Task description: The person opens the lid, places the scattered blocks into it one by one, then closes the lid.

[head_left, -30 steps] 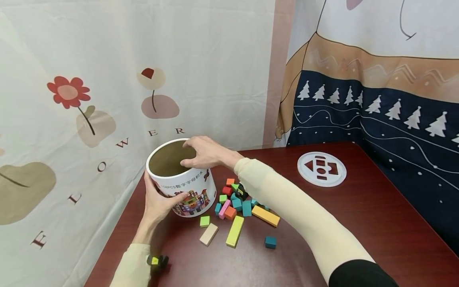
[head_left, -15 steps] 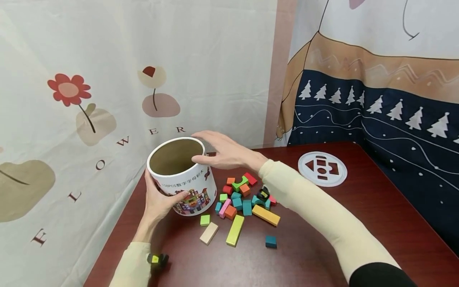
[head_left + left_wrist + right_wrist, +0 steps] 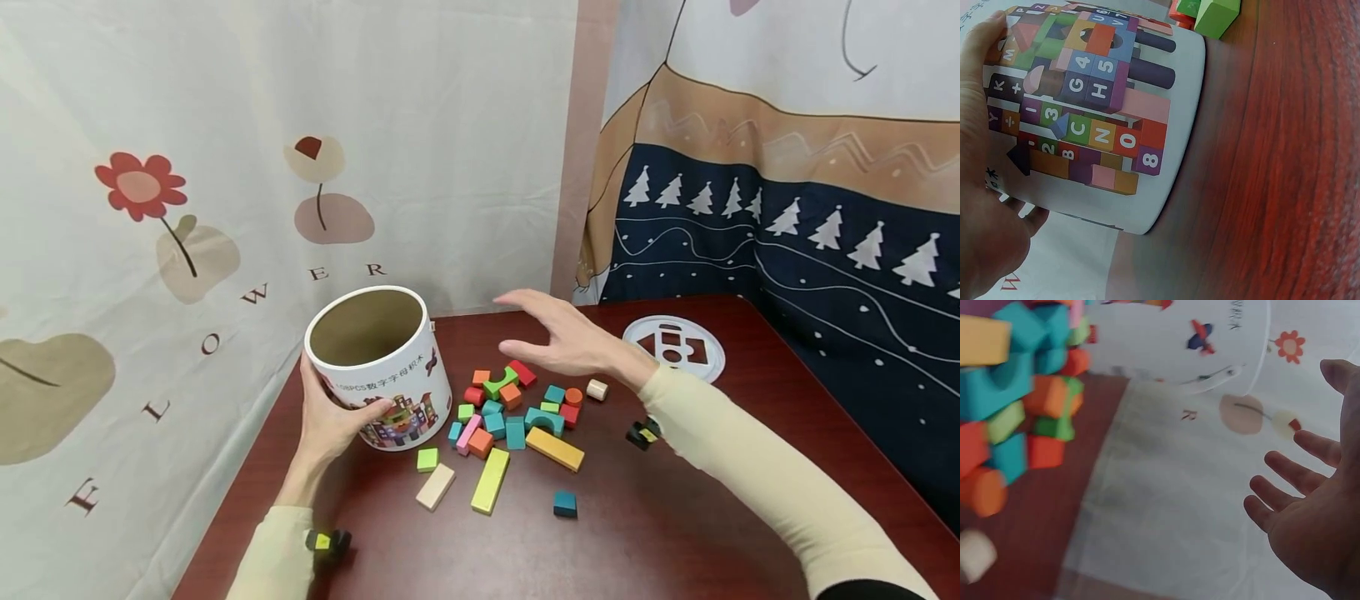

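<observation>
Printed bucket (image 3: pixel 405 387) is standing on a dark red table (image 3: pixel 450 558), with a pale cloth (image 3: pixel 465 150) hanging behind it and a navy cloth (image 3: pixel 690 250) with white trees hanging around the far right corner. Its round mouth is facing up and showing a tan inside, while its white wall is carrying a colourful picture of lettered and numbered blocks. Cream sleeves (image 3: pixel 750 492) are covering the person's forearms. The right hand (image 3: pixel 562 337) is hanging in the air well to the right of the bucket, its fingers extending loosely, its thumb standing apart and its palm facing the bucket. The left hand (image 3: pixel 327 417) is gripping the bucket's left side, the thumb lying across the printed front and the other fingers wrapping round behind. A white disc (image 3: pixel 694 328) with cut-out shapes is lying at the right, partly hiding behind the right wrist. Coloured blocks (image 3: pixel 515 432) are clustering to the right of the bucket; the right wrist view is blurring them, so which ones are touching is hard to tell. Long orange and yellow pieces are lying on the near side, a pale block (image 3: pixel 436 487) is resting left of the yellow one, and a light green cube (image 3: pixel 427 459) is sitting near the bucket's foot.
</observation>
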Demonstrator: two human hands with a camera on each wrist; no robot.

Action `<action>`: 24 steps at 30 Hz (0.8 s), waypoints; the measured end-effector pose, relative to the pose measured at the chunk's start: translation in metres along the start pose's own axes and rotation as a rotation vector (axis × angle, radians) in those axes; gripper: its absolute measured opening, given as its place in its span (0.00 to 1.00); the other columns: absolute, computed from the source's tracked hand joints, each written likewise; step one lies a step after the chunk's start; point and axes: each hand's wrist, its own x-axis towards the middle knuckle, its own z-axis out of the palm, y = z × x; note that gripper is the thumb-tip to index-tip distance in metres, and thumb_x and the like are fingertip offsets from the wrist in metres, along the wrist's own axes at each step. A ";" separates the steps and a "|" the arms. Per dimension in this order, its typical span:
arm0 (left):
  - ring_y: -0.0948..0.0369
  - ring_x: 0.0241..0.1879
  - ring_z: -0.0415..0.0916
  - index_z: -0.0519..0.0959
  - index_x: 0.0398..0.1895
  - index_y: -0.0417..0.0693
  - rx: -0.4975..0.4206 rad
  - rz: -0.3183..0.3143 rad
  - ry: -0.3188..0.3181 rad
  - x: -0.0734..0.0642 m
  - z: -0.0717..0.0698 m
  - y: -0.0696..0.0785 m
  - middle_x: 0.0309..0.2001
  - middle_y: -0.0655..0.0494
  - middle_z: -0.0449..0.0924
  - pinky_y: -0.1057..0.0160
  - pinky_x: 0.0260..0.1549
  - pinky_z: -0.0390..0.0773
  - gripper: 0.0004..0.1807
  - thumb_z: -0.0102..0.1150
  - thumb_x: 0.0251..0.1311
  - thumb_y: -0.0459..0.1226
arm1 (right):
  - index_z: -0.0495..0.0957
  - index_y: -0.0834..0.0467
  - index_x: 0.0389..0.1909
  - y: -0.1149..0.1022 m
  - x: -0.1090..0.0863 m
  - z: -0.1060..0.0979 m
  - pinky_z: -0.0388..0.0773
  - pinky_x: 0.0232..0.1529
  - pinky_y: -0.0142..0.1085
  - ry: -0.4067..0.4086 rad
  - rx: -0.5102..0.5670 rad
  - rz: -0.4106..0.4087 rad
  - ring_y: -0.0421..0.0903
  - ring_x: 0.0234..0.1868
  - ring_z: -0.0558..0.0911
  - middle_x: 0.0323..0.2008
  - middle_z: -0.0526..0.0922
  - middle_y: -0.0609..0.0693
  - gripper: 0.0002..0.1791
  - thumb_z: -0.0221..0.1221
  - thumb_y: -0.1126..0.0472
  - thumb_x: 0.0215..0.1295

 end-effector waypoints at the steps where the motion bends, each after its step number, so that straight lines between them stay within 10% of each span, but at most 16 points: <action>1: 0.46 0.73 0.68 0.48 0.92 0.67 -0.004 0.000 0.000 0.000 0.000 0.000 0.81 0.46 0.66 0.71 0.71 0.67 0.83 0.91 0.34 0.24 | 0.69 0.47 0.85 0.004 -0.007 0.000 0.68 0.84 0.66 0.001 -0.004 0.006 0.56 0.85 0.71 0.84 0.72 0.52 0.40 0.67 0.43 0.77; 14: 0.50 0.73 0.68 0.46 0.92 0.72 0.018 -0.015 -0.012 0.001 0.000 0.001 0.82 0.54 0.66 0.70 0.71 0.66 0.84 0.92 0.35 0.25 | 0.71 0.50 0.84 0.064 -0.084 0.000 0.68 0.80 0.73 0.002 -0.088 0.220 0.62 0.84 0.71 0.84 0.72 0.57 0.41 0.70 0.43 0.75; 24: 0.51 0.72 0.68 0.46 0.93 0.69 0.034 -0.010 0.000 0.000 -0.001 -0.002 0.82 0.51 0.67 0.71 0.70 0.66 0.85 0.92 0.33 0.25 | 0.74 0.55 0.80 0.104 -0.106 0.017 0.71 0.79 0.71 -0.032 -0.146 0.264 0.62 0.78 0.77 0.79 0.78 0.59 0.38 0.69 0.43 0.77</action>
